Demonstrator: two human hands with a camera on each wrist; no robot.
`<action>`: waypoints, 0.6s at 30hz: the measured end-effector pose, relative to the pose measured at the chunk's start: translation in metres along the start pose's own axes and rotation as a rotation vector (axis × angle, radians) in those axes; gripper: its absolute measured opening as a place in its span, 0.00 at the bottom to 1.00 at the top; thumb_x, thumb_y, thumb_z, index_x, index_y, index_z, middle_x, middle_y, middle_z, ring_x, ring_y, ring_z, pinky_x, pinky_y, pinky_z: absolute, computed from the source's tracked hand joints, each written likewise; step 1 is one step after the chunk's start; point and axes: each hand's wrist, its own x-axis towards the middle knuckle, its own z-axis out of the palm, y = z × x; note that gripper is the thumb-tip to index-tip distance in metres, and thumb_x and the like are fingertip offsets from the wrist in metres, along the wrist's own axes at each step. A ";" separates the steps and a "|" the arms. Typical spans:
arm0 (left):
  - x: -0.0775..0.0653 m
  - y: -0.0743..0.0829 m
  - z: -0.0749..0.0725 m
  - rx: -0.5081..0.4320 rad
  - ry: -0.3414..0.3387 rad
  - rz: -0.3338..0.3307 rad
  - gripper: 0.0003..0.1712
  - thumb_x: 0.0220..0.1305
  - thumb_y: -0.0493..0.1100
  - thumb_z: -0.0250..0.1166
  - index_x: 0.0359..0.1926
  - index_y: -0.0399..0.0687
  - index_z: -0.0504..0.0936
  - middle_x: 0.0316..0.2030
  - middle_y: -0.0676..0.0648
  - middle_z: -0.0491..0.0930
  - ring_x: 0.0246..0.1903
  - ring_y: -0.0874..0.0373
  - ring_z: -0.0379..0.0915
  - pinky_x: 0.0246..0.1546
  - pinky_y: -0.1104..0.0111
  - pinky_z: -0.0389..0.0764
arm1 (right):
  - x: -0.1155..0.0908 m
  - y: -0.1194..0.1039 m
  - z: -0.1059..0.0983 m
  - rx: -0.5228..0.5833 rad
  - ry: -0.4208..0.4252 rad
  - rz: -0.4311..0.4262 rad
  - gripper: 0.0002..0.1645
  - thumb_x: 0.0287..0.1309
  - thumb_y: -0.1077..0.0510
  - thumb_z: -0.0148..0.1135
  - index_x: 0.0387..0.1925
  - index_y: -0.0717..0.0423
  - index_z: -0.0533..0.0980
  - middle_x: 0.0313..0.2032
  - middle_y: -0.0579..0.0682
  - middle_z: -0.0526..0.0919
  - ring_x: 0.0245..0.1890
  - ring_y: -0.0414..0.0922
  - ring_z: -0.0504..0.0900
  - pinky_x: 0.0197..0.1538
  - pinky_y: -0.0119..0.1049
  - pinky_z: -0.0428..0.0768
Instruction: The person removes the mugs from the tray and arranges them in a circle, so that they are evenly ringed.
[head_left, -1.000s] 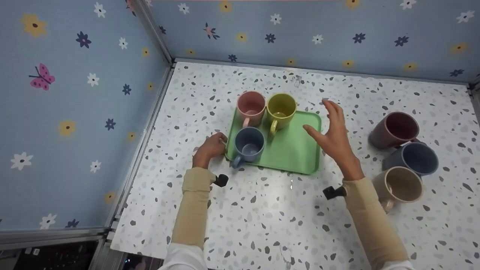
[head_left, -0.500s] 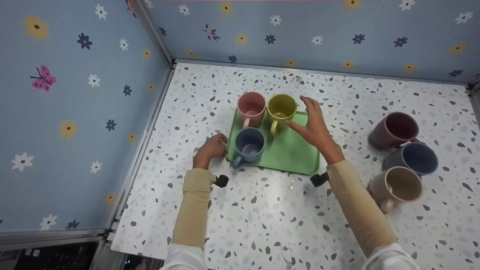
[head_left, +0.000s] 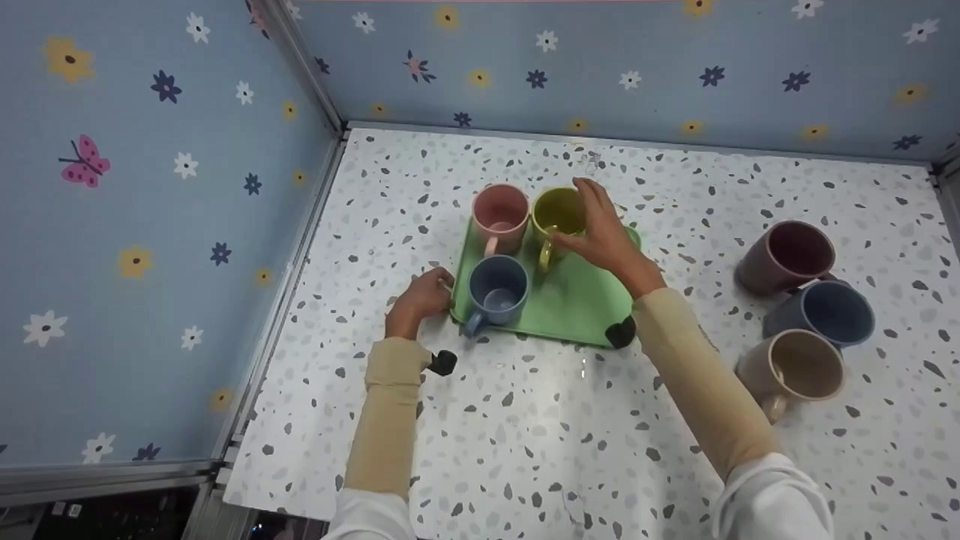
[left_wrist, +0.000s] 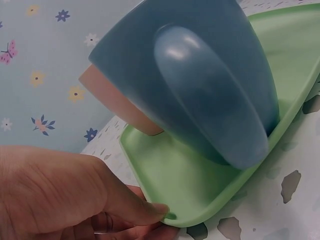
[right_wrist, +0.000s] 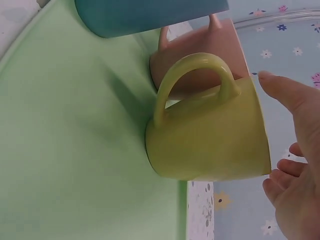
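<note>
A green tray (head_left: pixel 577 304) bears a pink mug (head_left: pixel 504 238), a yellow mug (head_left: pixel 541 229) and a blue mug (head_left: pixel 498 289). My left hand (head_left: pixel 424 296) pinches the tray's left rim near its front corner; in the left wrist view the thumb (left_wrist: pixel 152 212) lies on the rim with fingers partly hidden below. Over the yellow mug's right side hovers my right hand (head_left: pixel 604 236), fingers and thumb spread. The right wrist view has the thumb and fingertips right at the mouth of the yellow mug (right_wrist: pixel 210 135), its handle turned toward the front.
To the right on the speckled table (head_left: pixel 487 450) stand a maroon mug (head_left: pixel 772 270), a second blue mug (head_left: pixel 787 319) and a beige mug (head_left: pixel 769 375), close together. A flowered wall panel (head_left: pixel 187 262) rises along the left, another (head_left: pixel 660 45) along the back.
My right hand has moved left, from beside the tray's right edge to over the yellow mug. The left hand has kept its place on the tray's rim.
</note>
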 end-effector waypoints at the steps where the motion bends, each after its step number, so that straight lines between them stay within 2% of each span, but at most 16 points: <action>1: 0.000 0.000 0.000 -0.002 -0.003 -0.003 0.23 0.56 0.34 0.50 0.54 0.40 0.72 0.44 0.39 0.75 0.41 0.50 0.69 0.48 0.59 0.70 | 0.002 0.000 0.001 -0.002 -0.009 0.008 0.58 0.50 0.44 0.71 0.73 0.56 0.49 0.72 0.58 0.50 0.72 0.53 0.52 0.70 0.49 0.57; 10: 0.000 -0.002 -0.001 0.015 -0.001 0.002 0.22 0.57 0.35 0.49 0.54 0.41 0.72 0.43 0.39 0.75 0.40 0.50 0.68 0.45 0.60 0.70 | 0.007 0.002 0.007 0.052 -0.068 0.056 0.62 0.46 0.44 0.73 0.74 0.53 0.46 0.73 0.57 0.50 0.71 0.53 0.54 0.70 0.49 0.57; 14: 0.001 -0.001 0.000 0.013 0.000 -0.006 0.22 0.58 0.35 0.48 0.54 0.42 0.72 0.45 0.39 0.75 0.40 0.50 0.68 0.45 0.61 0.69 | 0.006 0.004 0.009 0.066 -0.033 0.069 0.63 0.43 0.44 0.75 0.73 0.53 0.49 0.72 0.55 0.53 0.69 0.51 0.58 0.69 0.48 0.58; 18: 0.003 -0.002 0.001 0.018 0.003 -0.001 0.22 0.58 0.35 0.47 0.54 0.42 0.72 0.46 0.39 0.75 0.41 0.50 0.68 0.46 0.61 0.69 | 0.003 0.005 0.012 0.085 0.047 0.045 0.58 0.41 0.45 0.76 0.70 0.54 0.56 0.66 0.53 0.65 0.65 0.48 0.65 0.67 0.45 0.63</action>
